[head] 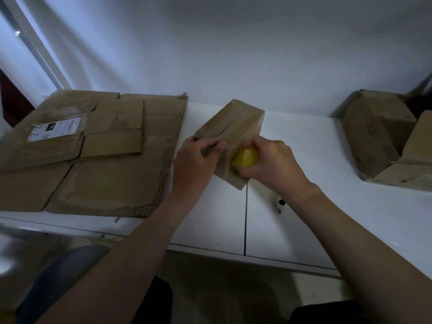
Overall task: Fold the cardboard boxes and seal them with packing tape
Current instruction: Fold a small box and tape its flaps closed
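Head view, the only one. Small folded cardboard box [228, 134] sits near the middle of the white table [304, 141], tipped so its long axis runs from near-left to far-right, one corner pointing toward the person. Clear tape already shows as a sheen along its right face and over the far top edge.

Left hand [196, 157]: fingers curled over the near-left end of the box, thumb and fingertips pressed against the cardboard, bracing it. Pinching the box edge rather than lying flat on it.

Right hand [268, 160]: closed round a yellow roll of packing tape [245, 156], the roll held against the box's near right face. Fingers wrapped; the free end of the tape cannot be made out.

Relation that matters: roll touches the box's right flank, low and toward the near corner, with the box's length stretching away up and to the right of it. Right hand is the nearer one to the untaped run; left hand lies across the box from it, on the opposite end. Judgement: the pull wants to go along that long axis while the left holds against it.

Elsewhere: flattened cardboard sheets [93, 148] stacked to the left, well apart; sealed boxes [378, 132] piled at the far right; a small white object with a dark spot [280, 203] on the table under the right wrist, unidentified.
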The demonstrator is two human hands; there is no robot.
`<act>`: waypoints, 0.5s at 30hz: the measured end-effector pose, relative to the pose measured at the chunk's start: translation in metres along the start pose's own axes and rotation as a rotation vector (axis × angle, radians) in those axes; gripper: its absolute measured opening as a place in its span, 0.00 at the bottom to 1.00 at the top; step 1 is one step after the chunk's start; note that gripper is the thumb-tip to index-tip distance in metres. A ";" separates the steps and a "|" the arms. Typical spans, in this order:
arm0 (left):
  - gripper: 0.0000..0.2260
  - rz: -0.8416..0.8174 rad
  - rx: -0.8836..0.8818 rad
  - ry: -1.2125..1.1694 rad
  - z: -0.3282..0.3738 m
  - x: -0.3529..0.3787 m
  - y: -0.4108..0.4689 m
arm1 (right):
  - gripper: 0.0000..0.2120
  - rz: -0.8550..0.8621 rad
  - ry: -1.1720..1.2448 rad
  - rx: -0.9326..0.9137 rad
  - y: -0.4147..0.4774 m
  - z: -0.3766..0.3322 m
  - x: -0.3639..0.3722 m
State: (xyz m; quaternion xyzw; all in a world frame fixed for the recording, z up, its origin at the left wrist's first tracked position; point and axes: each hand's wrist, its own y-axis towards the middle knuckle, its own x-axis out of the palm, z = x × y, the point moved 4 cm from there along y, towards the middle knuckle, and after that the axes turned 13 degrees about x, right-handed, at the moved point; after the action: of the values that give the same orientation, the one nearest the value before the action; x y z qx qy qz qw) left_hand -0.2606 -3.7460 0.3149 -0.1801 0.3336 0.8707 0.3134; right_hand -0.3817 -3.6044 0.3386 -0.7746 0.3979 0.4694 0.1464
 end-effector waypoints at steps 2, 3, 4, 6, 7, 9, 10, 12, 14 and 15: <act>0.18 -0.026 -0.010 -0.011 0.002 0.001 -0.001 | 0.19 -0.026 0.011 0.008 0.004 -0.004 0.002; 0.20 -0.040 -0.018 -0.010 0.001 0.001 -0.001 | 0.20 -0.028 0.008 -0.006 0.006 -0.006 0.003; 0.23 -0.052 -0.027 -0.006 0.000 0.001 -0.001 | 0.22 -0.027 0.003 -0.027 0.006 -0.007 0.004; 0.26 -0.056 -0.031 0.011 -0.004 0.003 0.000 | 0.25 -0.018 0.010 -0.061 0.006 -0.007 0.006; 0.27 -0.050 -0.024 0.025 -0.006 0.004 0.001 | 0.26 -0.012 0.021 -0.065 0.006 -0.006 0.007; 0.26 -0.026 -0.004 0.070 -0.006 0.009 0.001 | 0.25 -0.016 0.033 -0.053 0.007 -0.001 0.009; 0.25 -0.012 0.006 0.090 -0.004 0.011 0.000 | 0.25 -0.031 0.030 -0.042 0.007 0.001 0.010; 0.25 0.004 0.031 0.109 -0.002 0.015 -0.001 | 0.25 -0.079 0.024 -0.022 0.008 0.005 0.010; 0.27 0.008 0.066 0.121 -0.002 0.013 0.002 | 0.26 -0.139 0.013 -0.011 0.010 0.006 0.005; 0.29 0.013 0.059 0.107 -0.004 0.010 0.005 | 0.27 -0.163 -0.016 -0.011 0.010 0.006 0.001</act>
State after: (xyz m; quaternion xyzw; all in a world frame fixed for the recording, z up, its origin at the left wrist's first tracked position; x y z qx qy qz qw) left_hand -0.2709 -3.7472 0.3096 -0.2149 0.3763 0.8516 0.2948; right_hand -0.3926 -3.6084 0.3361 -0.8015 0.3298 0.4641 0.1830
